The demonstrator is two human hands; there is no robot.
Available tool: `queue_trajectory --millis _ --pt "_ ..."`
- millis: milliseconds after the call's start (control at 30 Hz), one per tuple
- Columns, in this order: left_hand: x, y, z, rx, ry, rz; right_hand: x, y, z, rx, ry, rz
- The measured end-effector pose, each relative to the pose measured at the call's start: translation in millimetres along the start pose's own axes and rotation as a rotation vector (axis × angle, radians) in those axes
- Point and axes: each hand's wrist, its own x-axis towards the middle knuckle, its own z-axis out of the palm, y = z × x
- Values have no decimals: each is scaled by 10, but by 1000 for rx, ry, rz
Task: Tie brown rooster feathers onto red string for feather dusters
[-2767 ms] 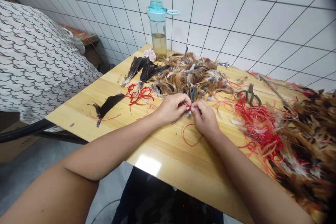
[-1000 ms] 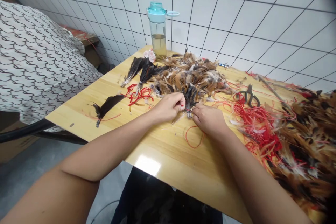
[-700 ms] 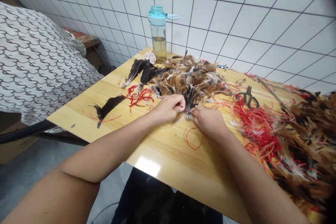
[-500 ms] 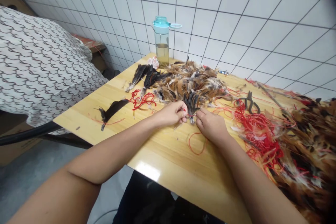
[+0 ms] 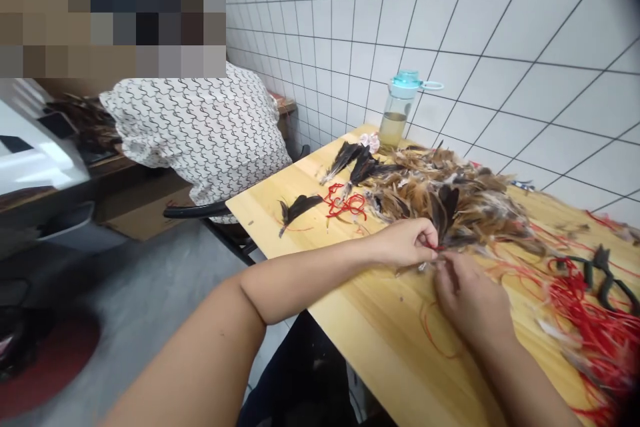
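My left hand [image 5: 417, 241] is closed in a pinch at the lower part of a small bundle of dark feathers [image 5: 445, 208]. The pale quill ends show just below its fingertips, and a bit of red string lies at the pinch. Close by on the right, my right hand [image 5: 467, 293] has its fingers pressed together beside the quills, at the red string; its fingertips are partly hidden and slightly blurred. A thin loop of red string [image 5: 427, 327] hangs over the table under that hand. Behind both hands spreads a heap of brown feathers [image 5: 480, 180].
On the wooden table [image 5: 360, 300] lie black feather bundles [image 5: 343, 157], a single dark feather bunch [image 5: 300, 210], red string pieces [image 5: 355, 205], black-handled pliers [image 5: 605, 273] and a red string tangle [image 5: 595, 320]. A water bottle [image 5: 395, 113] stands by the tiled wall. A person in a patterned top [image 5: 215, 127] sits left.
My view has swung left, so everything sits further right. The feather bundle, earlier low between my hands with string drawn across it, now tilts at my left fingertips; my hands are closer together.
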Motion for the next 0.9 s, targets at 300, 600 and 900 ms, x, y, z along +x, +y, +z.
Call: queue_trajectory --millis 300,600,900 --pt "-536 409 -506 561 444 279 72 147 90 -95 -239 109" --pt "-1674 -2 -1295 941 888 -326 66 128 147 -138 -198 52" --pt "-1689 -392 -1295 918 734 -452 6 146 160 -197 -56 59"
